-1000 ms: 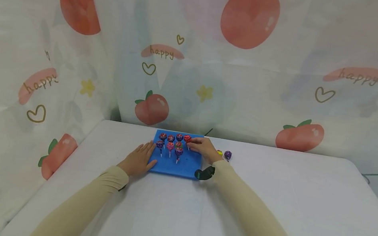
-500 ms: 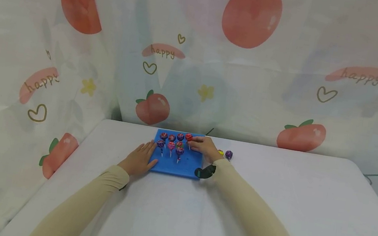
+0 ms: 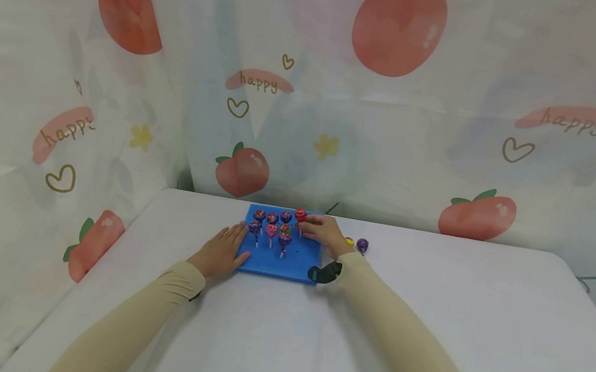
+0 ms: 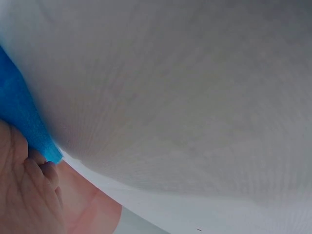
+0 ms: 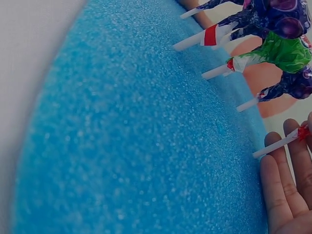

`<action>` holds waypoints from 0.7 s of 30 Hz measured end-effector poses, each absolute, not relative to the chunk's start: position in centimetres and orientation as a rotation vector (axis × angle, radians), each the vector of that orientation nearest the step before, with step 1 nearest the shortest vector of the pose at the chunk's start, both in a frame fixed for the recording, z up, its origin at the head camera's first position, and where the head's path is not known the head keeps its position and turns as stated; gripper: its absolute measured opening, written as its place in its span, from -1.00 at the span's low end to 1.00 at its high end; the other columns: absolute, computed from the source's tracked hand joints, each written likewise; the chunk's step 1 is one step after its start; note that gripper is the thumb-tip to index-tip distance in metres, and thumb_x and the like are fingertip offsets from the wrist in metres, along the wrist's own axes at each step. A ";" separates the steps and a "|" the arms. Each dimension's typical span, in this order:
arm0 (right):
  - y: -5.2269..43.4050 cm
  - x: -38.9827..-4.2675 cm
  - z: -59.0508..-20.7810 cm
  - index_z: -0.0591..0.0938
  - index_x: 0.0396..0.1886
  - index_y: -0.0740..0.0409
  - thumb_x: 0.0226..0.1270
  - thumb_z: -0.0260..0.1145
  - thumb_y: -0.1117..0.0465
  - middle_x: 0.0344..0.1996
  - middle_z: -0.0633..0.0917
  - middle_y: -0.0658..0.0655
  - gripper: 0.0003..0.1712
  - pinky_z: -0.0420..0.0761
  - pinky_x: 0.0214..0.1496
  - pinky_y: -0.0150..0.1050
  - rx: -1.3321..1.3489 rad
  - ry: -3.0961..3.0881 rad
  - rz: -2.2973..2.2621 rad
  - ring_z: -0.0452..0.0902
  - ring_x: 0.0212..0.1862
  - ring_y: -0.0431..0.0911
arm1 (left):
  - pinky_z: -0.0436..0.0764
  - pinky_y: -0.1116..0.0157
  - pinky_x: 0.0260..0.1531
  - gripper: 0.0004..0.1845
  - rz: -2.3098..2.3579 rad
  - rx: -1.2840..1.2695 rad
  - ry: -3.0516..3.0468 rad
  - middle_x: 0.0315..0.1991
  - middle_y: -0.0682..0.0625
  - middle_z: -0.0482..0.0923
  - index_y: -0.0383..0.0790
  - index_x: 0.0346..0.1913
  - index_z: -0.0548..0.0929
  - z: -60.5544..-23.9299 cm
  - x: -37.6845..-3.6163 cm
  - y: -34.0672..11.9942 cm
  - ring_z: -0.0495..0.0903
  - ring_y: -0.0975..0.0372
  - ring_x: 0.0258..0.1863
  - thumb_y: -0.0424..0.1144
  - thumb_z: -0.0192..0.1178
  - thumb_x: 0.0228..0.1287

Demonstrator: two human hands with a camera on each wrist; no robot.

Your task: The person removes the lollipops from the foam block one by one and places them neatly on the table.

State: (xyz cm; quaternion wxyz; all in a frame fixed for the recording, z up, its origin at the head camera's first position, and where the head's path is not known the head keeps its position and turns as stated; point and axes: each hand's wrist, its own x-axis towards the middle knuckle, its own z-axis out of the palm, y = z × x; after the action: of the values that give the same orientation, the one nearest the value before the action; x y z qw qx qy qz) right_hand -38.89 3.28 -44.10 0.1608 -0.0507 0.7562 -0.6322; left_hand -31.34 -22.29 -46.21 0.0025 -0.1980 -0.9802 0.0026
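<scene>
A blue foam board (image 3: 277,269) lies on the table, with several wrapped lollipops standing in it on white sticks. My right hand (image 3: 325,233) holds a red lollipop (image 3: 301,215) at the board's back right. In the right wrist view, fingers (image 5: 278,195) surround that lollipop's white stick (image 5: 273,147), whose lower end is right at the foam surface. A pink lollipop (image 3: 271,231) and a purple one (image 3: 284,240) stand nearby. My left hand (image 3: 218,252) rests along the board's left edge, fingers extended; the left wrist view catches only part of the hand (image 4: 29,190) beside the blue foam.
Right of the board, a yellow lollipop (image 3: 349,241) and a dark purple lollipop (image 3: 362,244) lie on the white table (image 3: 431,294), partly behind the right wrist. A fruit-printed curtain (image 3: 307,117) hangs along the back and left.
The red lollipop in my right hand has risen slightly against its neighbours. My left hand stays at the board's edge, and the whole head view has shifted a little.
</scene>
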 end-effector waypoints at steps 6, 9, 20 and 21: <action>3.2 -38.7 -43.9 0.49 0.16 0.36 0.37 0.16 0.28 0.16 0.53 0.35 -0.59 0.49 0.23 -0.12 -0.142 2.175 -1.820 0.49 0.20 0.13 | 0.06 0.05 0.45 -0.28 0.034 -0.612 -3.098 0.46 -0.32 0.00 -0.46 0.42 0.05 -46.1 -31.4 -22.2 0.03 -0.07 0.46 0.04 -0.16 0.45; 3.3 -38.6 -43.8 0.50 0.16 0.33 0.36 0.18 0.27 0.16 0.54 0.33 -0.59 0.49 0.23 -0.12 -0.130 2.179 -1.830 0.50 0.20 0.12 | 0.07 0.04 0.44 -0.28 0.031 -0.619 -3.091 0.45 -0.32 0.01 -0.47 0.41 0.06 -46.2 -31.5 -22.2 0.05 -0.08 0.46 0.04 -0.15 0.44; 3.6 -38.5 -43.4 0.50 0.15 0.33 0.37 0.16 0.28 0.13 0.55 0.34 -0.61 0.53 0.19 -0.14 -0.160 2.174 -1.877 0.54 0.15 0.11 | 0.07 0.03 0.44 -0.28 0.016 -0.627 -3.078 0.45 -0.33 0.02 -0.49 0.41 0.07 -46.2 -31.3 -22.2 0.05 -0.08 0.46 0.04 -0.16 0.45; 3.7 -38.5 -43.4 0.50 0.15 0.35 0.37 0.15 0.29 0.13 0.56 0.34 -0.61 0.54 0.18 -0.14 -0.170 2.168 -1.886 0.55 0.13 0.10 | 0.07 0.03 0.44 -0.28 0.015 -0.627 -3.078 0.45 -0.33 0.02 -0.49 0.40 0.07 -46.1 -31.3 -22.2 0.05 -0.08 0.46 0.04 -0.16 0.45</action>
State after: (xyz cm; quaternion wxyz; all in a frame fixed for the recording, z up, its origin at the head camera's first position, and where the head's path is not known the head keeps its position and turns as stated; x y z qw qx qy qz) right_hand -38.48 3.68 -43.38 0.1309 -0.0584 0.7467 -0.6496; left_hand -31.29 -22.16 -46.13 0.0002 -0.1996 -0.9799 0.0046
